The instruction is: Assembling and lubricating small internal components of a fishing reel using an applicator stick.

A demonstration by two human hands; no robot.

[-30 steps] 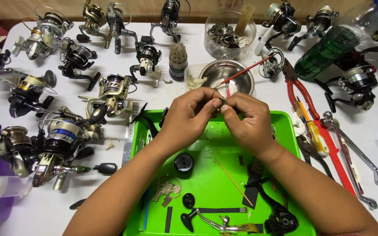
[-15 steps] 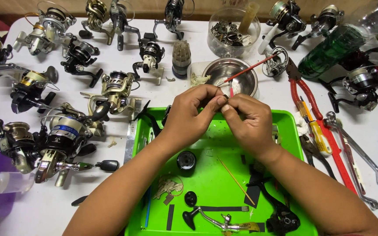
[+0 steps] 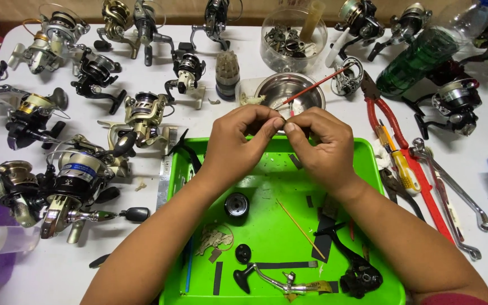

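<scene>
Two hands meeting over the far edge of the green tray (image 3: 368,155), left hand (image 3: 235,141) and right hand (image 3: 323,144), fingertips pinched tight together on one tiny part too small to tell, right by the thin red stick (image 3: 312,87) lying across the steel bowl (image 3: 297,90). Inside the tray, a small black round spool (image 3: 236,204) near the middle and a reel handle (image 3: 275,278) by the near edge. Lots of fishing reels (image 3: 74,181) along the left side of the tabletop, red pliers (image 3: 385,113) and wrenches (image 3: 453,189) along the right side.
</scene>
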